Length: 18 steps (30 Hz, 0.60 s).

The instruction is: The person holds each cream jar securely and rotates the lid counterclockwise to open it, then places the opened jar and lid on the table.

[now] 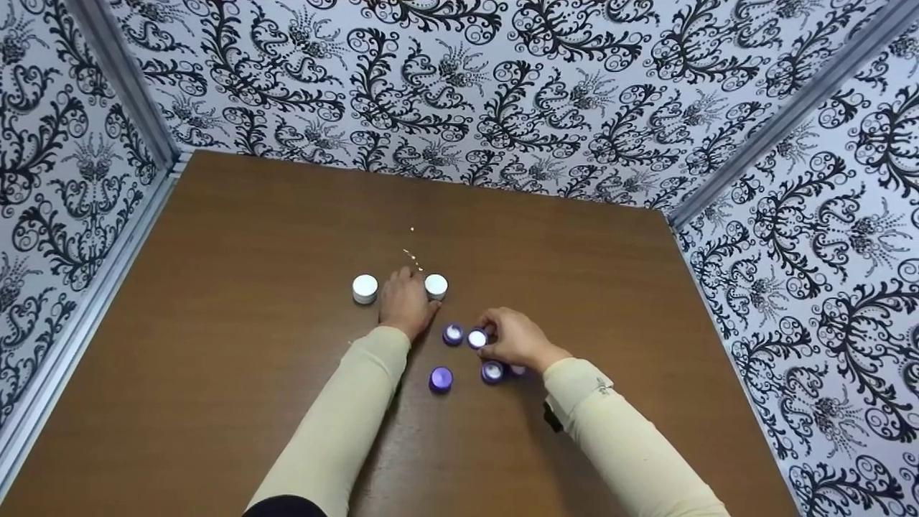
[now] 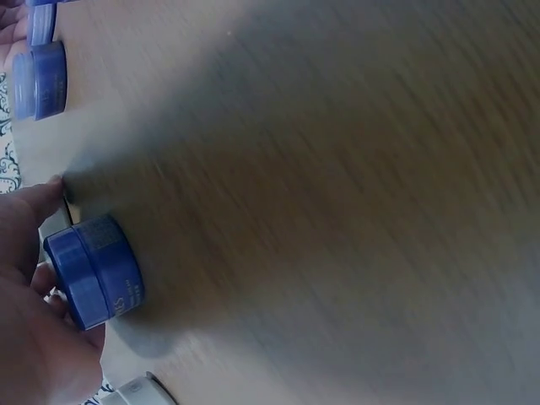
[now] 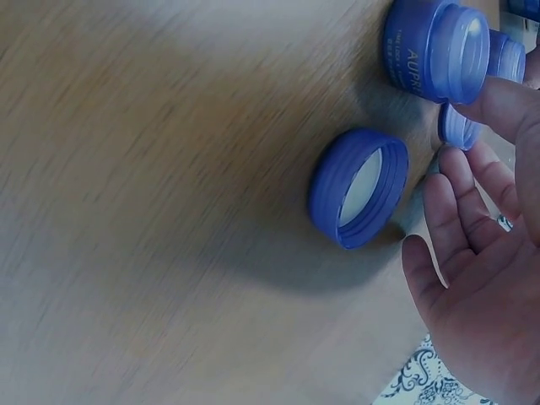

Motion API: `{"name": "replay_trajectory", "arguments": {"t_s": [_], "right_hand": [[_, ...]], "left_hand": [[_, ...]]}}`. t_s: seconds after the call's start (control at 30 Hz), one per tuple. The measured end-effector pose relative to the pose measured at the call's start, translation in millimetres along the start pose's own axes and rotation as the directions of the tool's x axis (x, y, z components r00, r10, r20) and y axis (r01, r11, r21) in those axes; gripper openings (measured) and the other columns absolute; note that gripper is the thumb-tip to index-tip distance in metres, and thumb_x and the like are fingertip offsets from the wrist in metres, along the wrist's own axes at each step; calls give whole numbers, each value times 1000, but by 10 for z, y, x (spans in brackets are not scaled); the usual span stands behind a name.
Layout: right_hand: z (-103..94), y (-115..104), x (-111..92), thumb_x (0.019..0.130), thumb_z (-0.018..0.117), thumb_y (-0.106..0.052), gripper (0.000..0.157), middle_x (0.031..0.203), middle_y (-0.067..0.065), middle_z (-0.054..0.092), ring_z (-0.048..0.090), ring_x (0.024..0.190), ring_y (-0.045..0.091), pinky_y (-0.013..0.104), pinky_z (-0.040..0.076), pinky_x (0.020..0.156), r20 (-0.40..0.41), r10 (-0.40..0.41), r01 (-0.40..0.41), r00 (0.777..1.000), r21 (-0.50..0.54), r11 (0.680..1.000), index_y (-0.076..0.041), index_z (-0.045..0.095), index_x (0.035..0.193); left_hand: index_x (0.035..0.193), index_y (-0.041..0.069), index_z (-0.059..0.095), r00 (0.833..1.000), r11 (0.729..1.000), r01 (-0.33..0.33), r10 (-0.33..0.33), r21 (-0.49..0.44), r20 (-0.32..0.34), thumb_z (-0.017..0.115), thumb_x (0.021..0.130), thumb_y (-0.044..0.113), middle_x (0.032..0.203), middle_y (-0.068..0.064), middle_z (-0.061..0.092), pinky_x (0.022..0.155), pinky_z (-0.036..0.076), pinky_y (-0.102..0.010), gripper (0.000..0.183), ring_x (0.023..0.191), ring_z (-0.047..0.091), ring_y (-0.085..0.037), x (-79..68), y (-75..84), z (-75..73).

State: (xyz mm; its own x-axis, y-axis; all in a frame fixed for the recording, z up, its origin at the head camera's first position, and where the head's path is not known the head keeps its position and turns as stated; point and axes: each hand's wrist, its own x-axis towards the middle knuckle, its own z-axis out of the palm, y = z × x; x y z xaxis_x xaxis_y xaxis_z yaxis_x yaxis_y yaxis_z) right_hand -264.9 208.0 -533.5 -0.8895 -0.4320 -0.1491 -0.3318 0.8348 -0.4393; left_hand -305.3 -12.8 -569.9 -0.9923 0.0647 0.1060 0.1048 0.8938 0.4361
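On the brown tabletop [image 1: 251, 345]: a lidded purple jar [image 1: 441, 379], two white jars [image 1: 365, 289] farther back.
Right hand [image 1: 513, 336]: thumb and fingertips pinching a purple-rimmed piece [image 1: 477, 338] just beside an open purple jar [image 1: 452, 334]; lid or jar, cannot tell from where I stand.
Left hand [image 1: 404, 301]: thumb and fingers about one white jar [image 1: 436, 286]; gripping or merely touching, cannot tell.
Upturned lid [image 3: 359, 187]: loose, near right hand.
Work, judged: handling opened parts singly.
Pinched piece, next: probably calls for level placing.
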Motion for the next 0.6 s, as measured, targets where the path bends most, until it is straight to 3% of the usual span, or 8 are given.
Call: {"name": "replay_trajectory", "arguments": {"t_s": [0.33,0.6], "right_hand": [[-6,-5,-5,72,86,-18,40,94,2,62,59,88,20,40,48,80,-4,-16,16,1000,-12,1000,-8,67,106],[13,31,12,72,85,-17,39,94,1,62,59,88,18,37,48,80,-3,-31,31,1000,-34,999,-10,69,107]], "left_hand": [[112,1,70,1000,1000,18,-18,-20,-9,81,80,39,113,-17,59,91,43,-48,51,108,55,-36,13,-4,14],[113,-2,69,999,996,-15,11,-87,-53,81,79,35,111,-18,60,95,42,-49,51,106,56,-38,2,-31,13]]}}
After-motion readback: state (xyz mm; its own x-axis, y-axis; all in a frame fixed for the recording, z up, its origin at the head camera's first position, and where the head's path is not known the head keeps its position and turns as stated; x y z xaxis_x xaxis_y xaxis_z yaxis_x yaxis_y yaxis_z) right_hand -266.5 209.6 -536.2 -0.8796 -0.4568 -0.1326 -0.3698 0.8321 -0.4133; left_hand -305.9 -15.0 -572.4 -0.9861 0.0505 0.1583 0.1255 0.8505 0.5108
